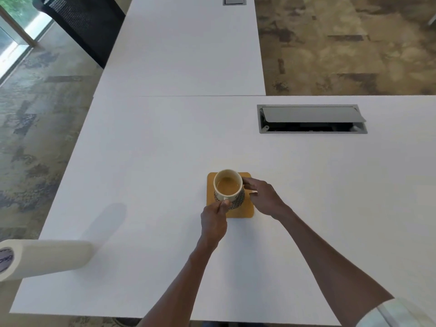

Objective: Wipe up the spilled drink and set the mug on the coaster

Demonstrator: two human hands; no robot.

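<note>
My left hand (213, 220) pinches the handle of the cream ceramic mug (228, 185) seated on the square mustard coaster (245, 212), right hand (262, 195) fingers loosely steadying its side; next, release both.

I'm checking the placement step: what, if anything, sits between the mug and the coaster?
Nothing visible. The mug stands over the coaster, with the left hand pinching its handle and the right hand touching its side. Whether its base has touched down is hidden.
</note>
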